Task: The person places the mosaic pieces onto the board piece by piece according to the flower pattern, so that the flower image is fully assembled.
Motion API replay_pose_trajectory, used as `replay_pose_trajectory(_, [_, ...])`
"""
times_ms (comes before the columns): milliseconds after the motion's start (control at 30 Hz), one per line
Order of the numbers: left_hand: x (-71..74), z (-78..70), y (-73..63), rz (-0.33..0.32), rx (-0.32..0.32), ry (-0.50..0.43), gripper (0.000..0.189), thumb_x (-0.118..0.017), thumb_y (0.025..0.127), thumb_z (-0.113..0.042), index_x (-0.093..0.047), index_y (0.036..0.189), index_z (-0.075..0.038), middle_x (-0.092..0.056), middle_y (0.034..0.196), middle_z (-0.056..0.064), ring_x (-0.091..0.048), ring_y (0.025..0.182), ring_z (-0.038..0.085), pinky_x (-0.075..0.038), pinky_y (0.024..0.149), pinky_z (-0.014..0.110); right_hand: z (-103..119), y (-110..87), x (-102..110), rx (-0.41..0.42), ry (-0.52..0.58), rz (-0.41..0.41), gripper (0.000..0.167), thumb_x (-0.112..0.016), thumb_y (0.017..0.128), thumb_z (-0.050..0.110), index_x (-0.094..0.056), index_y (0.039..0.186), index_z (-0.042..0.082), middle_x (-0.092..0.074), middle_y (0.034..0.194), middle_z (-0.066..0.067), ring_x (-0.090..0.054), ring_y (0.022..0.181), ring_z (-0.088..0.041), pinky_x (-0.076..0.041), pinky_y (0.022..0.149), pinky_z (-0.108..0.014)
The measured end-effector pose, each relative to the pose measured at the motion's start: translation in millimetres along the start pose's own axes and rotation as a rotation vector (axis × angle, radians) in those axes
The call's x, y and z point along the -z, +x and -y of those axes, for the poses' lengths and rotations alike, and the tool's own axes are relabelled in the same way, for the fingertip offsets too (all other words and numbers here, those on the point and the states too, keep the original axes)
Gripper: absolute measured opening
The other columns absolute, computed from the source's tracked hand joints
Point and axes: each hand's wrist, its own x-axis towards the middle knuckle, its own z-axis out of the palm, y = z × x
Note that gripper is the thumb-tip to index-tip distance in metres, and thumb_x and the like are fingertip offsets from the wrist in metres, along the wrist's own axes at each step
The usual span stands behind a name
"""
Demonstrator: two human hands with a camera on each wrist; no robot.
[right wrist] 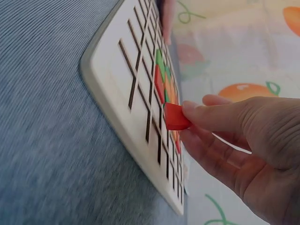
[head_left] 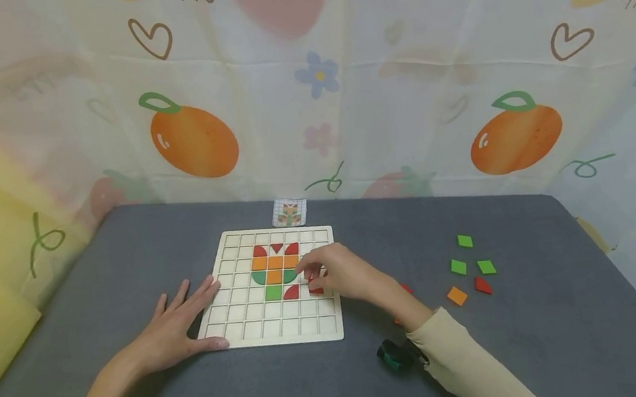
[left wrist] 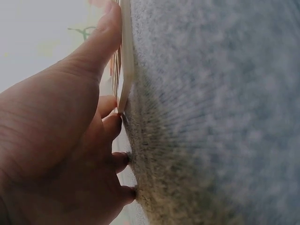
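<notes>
A white gridded board (head_left: pixel 310 326) lies on the table, bearing red, orange and green tiles near its middle. Above the grid's right side, my right hand (head_left: pixel 348 274) pinches a red tile (right wrist: pixel 176 117) between thumb and fingertips; the tile looks to have one curved edge. A red curved tile (head_left: pixel 290 292) sits beside a light green square tile (head_left: pixel 273 293) in the lowest filled row. My left hand (head_left: pixel 168 333) has its fingers spread at the board's left edge, the thumb on the front left corner. In the left wrist view the thumb (left wrist: pixel 101 40) lies along the board's rim.
Loose tiles lie right of the board: several green ones (head_left: pixel 459 266), an orange one (head_left: pixel 457 296) and a red one (head_left: pixel 483 285). More pieces are partly hidden under my right forearm. A small patterned card (head_left: pixel 289 212) touches the back of the board, near the printed curtain (head_left: pixel 260 113).
</notes>
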Motion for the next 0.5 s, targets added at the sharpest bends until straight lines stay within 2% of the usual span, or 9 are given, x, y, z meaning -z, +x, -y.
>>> replay_pose_trajectory(200, [0.3, -0.5, -0.2, -0.003, -0.003, -0.006, 0.105, -0.072, 0.075, -0.064, -0.028, 0.155, -0.012, -0.018, 0.162, 0.013, -0.005, 0.144, 0.052, 0.001, 0.107, 0.073, 7, 14.4, -8, 0.054, 0.015, -0.003, 0.025, -0.076, 0.083, 0.001, -0.073, 0.108, 0.003, -0.067, 0.085, 0.0, -0.061, 0.08, -0.011, -0.05, 0.071, -0.021])
replay_pose_trajectory(500, [-0.5, 0.2, -0.9, -0.003, 0.003, -0.009, 0.105, -0.072, 0.075, -0.064, -0.029, 0.155, -0.012, -0.019, 0.162, 0.015, -0.005, 0.144, 0.052, 0.001, 0.107, 0.073, 22, 34.5, -24, 0.051, 0.088, 0.013, 0.026, -0.076, 0.084, 0.002, -0.073, 0.109, 0.004, -0.071, 0.089, -0.002, -0.062, 0.079, -0.006, -0.05, 0.074, -0.017])
